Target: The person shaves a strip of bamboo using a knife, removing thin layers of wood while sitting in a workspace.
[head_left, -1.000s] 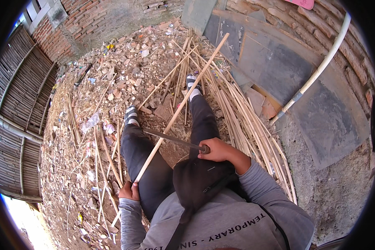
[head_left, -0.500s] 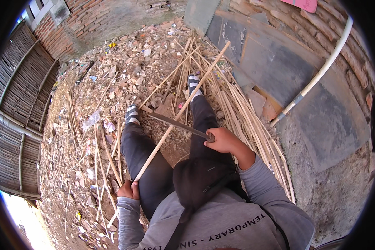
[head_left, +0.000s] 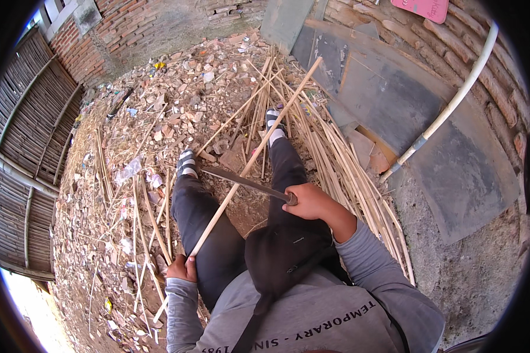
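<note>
One long pale bamboo strip (head_left: 212, 226) slants from beside my left thigh, between my legs, to beyond my right foot. My left hand (head_left: 182, 269) is closed round its near part, by my left thigh. In my right hand (head_left: 310, 202), above my right thigh, is the handle of a machete (head_left: 247, 182). Its long dark blade points left toward my left foot and crosses the strip between my shins. Whether the blade touches the strip or lies just over it, I cannot tell.
Many bamboo strips (head_left: 341, 167) lie in a bundle along my right side. Rubble and litter (head_left: 118, 194) cover the ground to the left. Grey boards (head_left: 465, 170) and a white pole (head_left: 453, 106) lean by the brick wall at right. A bamboo-slat panel (head_left: 26, 165) stands at far left.
My right hand has moved slightly left and nearer, with the machete blade shifting along the strip toward me. My left hand stays in place on the strip.
</note>
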A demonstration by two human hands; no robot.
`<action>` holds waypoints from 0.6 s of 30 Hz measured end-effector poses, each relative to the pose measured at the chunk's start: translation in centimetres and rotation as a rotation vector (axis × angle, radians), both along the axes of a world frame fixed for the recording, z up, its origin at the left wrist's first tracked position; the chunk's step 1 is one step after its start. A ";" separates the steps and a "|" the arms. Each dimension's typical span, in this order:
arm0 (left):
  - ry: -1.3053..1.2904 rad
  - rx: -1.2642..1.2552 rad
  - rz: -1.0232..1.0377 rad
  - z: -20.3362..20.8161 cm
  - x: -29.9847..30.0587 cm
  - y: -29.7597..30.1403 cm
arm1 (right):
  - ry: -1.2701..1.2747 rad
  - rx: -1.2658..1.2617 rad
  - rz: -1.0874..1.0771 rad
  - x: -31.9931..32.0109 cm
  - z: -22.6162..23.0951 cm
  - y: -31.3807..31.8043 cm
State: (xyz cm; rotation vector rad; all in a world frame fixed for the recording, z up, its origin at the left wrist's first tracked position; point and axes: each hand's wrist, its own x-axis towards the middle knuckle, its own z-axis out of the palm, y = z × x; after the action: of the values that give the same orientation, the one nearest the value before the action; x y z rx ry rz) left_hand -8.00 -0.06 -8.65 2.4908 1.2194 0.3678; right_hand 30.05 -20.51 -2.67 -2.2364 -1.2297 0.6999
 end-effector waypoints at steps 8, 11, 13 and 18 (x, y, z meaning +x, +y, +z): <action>-0.092 0.032 -0.011 -0.6 -0.7 0.5 | -0.075 0.028 0.074 -1.2 3.0 -0.3; -0.096 0.027 0.028 -0.7 -0.9 0.4 | -0.157 0.001 0.061 -1.1 4.2 -0.1; -0.138 0.008 0.031 -0.7 -1.1 0.4 | -0.183 0.010 0.087 -1.8 4.8 0.2; -0.193 -0.010 0.019 -0.9 -0.4 0.6 | -0.216 0.007 0.120 -2.7 6.4 0.8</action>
State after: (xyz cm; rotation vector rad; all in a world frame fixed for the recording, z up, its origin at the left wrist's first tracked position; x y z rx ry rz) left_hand -8.36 0.55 -9.56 2.3733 1.1640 0.5909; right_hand 27.40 -19.69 3.78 -2.2944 -1.4772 0.5056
